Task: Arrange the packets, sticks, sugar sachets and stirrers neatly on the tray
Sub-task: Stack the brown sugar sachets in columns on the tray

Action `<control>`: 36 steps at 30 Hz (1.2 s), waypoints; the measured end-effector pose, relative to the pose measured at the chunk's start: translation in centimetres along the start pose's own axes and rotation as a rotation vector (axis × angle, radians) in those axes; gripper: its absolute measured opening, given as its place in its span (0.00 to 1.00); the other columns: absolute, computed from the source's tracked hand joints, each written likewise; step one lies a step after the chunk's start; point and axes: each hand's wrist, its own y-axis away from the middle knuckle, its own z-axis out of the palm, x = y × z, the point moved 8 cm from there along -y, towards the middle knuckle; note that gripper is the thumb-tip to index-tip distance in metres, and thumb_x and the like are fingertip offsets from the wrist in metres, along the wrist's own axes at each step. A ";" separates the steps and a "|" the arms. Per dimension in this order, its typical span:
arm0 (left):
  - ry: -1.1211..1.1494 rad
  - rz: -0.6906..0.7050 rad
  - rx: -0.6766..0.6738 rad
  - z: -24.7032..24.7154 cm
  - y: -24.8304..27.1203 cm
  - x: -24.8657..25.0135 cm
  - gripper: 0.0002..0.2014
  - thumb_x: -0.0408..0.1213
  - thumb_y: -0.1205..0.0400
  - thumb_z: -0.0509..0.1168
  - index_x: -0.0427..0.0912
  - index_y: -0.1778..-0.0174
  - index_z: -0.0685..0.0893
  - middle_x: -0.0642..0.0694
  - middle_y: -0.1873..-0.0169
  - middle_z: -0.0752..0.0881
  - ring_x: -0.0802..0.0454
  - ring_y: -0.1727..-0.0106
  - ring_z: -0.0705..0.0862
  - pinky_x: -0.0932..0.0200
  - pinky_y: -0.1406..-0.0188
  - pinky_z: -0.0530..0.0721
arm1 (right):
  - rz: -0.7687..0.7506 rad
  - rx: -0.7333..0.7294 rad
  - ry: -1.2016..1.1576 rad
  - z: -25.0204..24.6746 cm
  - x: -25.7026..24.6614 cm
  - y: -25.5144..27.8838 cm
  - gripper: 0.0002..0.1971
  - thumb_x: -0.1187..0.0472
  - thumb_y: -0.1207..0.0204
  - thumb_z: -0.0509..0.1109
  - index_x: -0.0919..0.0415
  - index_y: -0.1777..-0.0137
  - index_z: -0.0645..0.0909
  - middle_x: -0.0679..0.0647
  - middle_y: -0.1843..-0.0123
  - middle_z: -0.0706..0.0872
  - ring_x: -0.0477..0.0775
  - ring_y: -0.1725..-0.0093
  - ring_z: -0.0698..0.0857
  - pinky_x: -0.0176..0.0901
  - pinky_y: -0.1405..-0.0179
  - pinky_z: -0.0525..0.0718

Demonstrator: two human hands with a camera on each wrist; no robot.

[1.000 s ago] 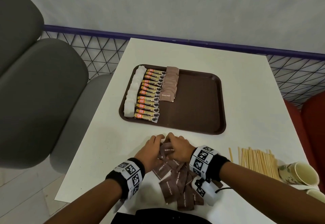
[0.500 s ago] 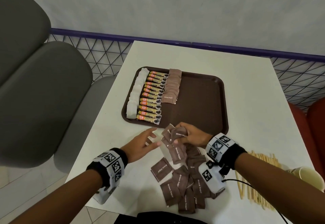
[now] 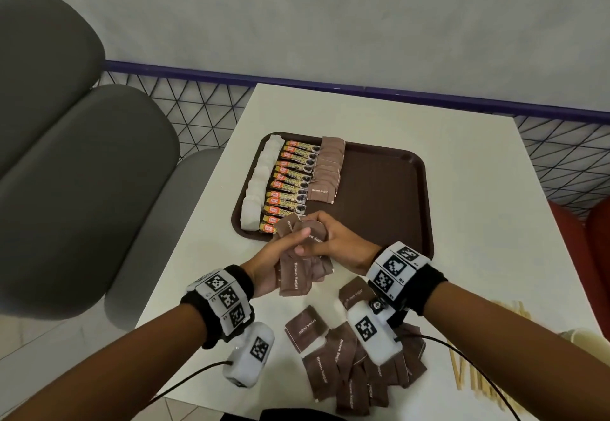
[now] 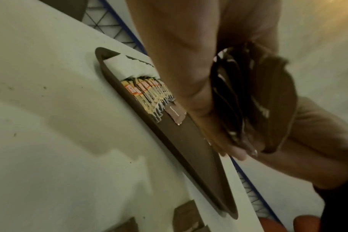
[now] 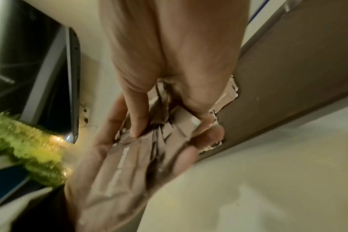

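A brown tray [image 3: 383, 196] holds a column of white sachets [image 3: 259, 186], a row of coffee sticks [image 3: 292, 186] and a row of brown sugar sachets [image 3: 326, 169]. My hands meet at the tray's near edge. A bunch of brown sugar sachets [image 3: 293, 277] lies in my left hand [image 3: 280, 252], whose thumb and fingers curl round it. My right hand [image 3: 325, 239] pinches the bunch's top end from above. In the left wrist view the bunch of sachets [image 4: 248, 102] is fanned edge-on. The right wrist view shows the bunch of sachets [image 5: 141, 157] between both hands.
More loose brown sachets [image 3: 346, 364] lie heaped on the white table [image 3: 478, 216] near its front edge. Wooden stirrers [image 3: 482, 354] and a paper cup [image 3: 591, 338] sit at the right. The tray's right half is bare. A grey chair [image 3: 76, 189] stands to the left.
The right hand lifted a few brown sachets off the pile toward the tray. The left hand, open half a second ago, has come up and now holds the bunch too.
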 end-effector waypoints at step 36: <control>0.163 -0.031 0.212 -6.6 0.5 0.3 0.08 0.33 0.22 0.65 0.37 0.48 0.82 0.32 0.44 0.86 0.35 0.47 0.84 0.41 0.43 0.82 | -0.031 0.530 -0.007 -9.0 1.2 -3.5 0.07 0.73 0.27 0.69 0.61 0.60 0.77 0.55 0.66 0.83 0.46 0.71 0.80 0.30 0.74 0.78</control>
